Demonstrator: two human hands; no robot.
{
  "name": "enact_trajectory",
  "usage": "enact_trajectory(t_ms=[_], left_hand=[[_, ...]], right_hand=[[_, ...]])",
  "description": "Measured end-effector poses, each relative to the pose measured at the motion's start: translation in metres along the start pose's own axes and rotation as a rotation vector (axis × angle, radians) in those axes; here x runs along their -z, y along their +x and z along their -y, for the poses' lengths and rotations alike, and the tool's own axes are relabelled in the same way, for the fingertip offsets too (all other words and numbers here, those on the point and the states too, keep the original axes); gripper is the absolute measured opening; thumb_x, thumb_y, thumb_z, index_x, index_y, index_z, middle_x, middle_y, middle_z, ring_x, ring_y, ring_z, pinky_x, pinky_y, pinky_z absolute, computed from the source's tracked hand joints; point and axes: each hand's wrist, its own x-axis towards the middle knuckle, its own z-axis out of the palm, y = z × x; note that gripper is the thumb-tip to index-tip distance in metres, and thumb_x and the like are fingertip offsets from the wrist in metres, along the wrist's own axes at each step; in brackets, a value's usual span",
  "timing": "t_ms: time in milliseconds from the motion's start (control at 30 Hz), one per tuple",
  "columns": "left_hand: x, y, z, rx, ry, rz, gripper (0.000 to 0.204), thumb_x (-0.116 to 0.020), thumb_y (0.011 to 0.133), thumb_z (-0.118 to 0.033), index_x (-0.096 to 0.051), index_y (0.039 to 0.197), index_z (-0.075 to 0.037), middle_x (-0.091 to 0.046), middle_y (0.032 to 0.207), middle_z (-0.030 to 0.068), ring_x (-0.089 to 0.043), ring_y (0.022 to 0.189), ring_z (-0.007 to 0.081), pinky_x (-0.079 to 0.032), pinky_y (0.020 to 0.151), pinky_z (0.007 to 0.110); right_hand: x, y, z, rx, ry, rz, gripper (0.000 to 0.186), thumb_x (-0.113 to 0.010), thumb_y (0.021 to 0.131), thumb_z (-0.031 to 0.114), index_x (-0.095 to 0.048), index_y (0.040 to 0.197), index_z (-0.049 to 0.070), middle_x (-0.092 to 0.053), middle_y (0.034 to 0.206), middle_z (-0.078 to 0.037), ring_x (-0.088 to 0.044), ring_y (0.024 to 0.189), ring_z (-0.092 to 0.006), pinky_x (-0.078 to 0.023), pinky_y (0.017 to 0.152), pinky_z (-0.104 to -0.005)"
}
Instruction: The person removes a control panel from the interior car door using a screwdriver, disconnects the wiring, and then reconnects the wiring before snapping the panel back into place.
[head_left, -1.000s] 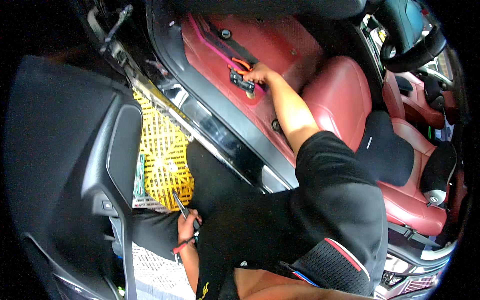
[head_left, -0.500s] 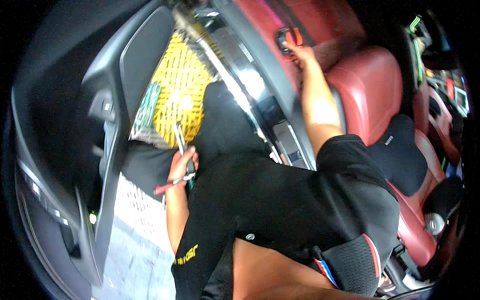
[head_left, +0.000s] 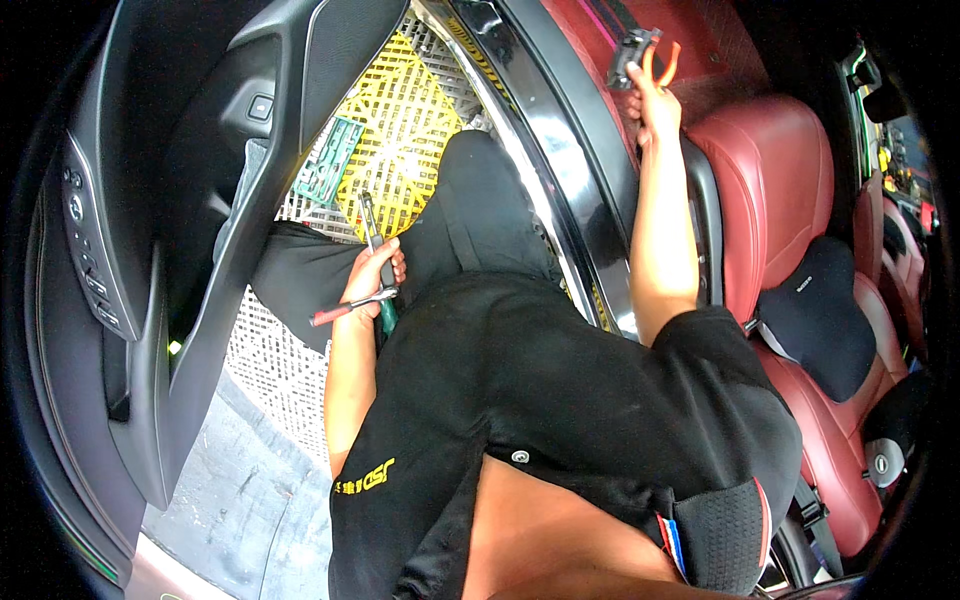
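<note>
My left hand (head_left: 375, 272) is closed over my bent knee, around a ratchet wrench (head_left: 338, 312) with a red handle and a long thin grey tool (head_left: 371, 222) that sticks out past the fingers. A dark green handle (head_left: 387, 318) shows just below that hand. Stretched out to the far right, my right hand (head_left: 656, 108) is closed on orange-handled pliers (head_left: 668, 66) and a small black part (head_left: 630, 58) beside them. Both are held above the red car floor area; how the pliers and the black part meet is too small to tell.
An open car door (head_left: 285, 110) stands at my left, the glossy door sill (head_left: 545, 130) at my right. Beyond it is a red leather seat (head_left: 765, 170) with a black cushion (head_left: 820, 310). A green tool case (head_left: 332, 160) lies on the yellow floor grating (head_left: 405, 130).
My right hand has moved slightly right with the pliers and black part, which now show more clearly. My left hand keeps its grip. The whole view has shifted a little.
</note>
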Motion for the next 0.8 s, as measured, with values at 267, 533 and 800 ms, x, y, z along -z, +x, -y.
enact_trajectory(t_ms=[267,533,800], left_hand=[[-0.040,0.019,-0.022,-0.042,0.011,0.068,0.029,-0.067,0.100,-0.030,-0.060,0.108,-0.003,-0.055,0.077,0.0012,-0.051,0.065,0.0099,-0.040,0.057,0.025],[-0.017,0.025,-0.009,-0.087,0.094,0.024,0.028,-0.070,0.096,-0.020,-0.058,0.118,-0.007,-0.062,0.090,0.0007,-0.058,0.070,0.0123,-0.049,0.062,0.028],[0.010,0.033,0.013,0.044,-0.205,-0.299,0.032,-0.071,0.087,-0.027,-0.065,0.112,-0.009,-0.070,0.093,0.0029,-0.067,0.080,0.0183,-0.054,0.065,0.032]], right_hand=[[-0.104,-0.199,-0.046,-0.361,-0.547,0.678,0.038,-0.089,0.073,0.043,-0.073,0.077,0.009,-0.060,0.062,0.001,-0.053,0.049,-0.0084,-0.042,0.045,-0.0266],[-0.120,-0.221,-0.085,0.011,-0.725,0.841,0.065,-0.088,0.071,0.055,-0.071,0.092,-0.003,-0.073,0.088,-0.020,-0.072,0.086,-0.0282,-0.055,0.079,-0.0378],[-0.096,0.030,0.071,0.506,-1.195,0.149,0.058,-0.079,0.067,0.047,-0.073,0.103,0.001,-0.074,0.096,-0.021,-0.074,0.089,-0.0344,-0.059,0.079,-0.0440]])
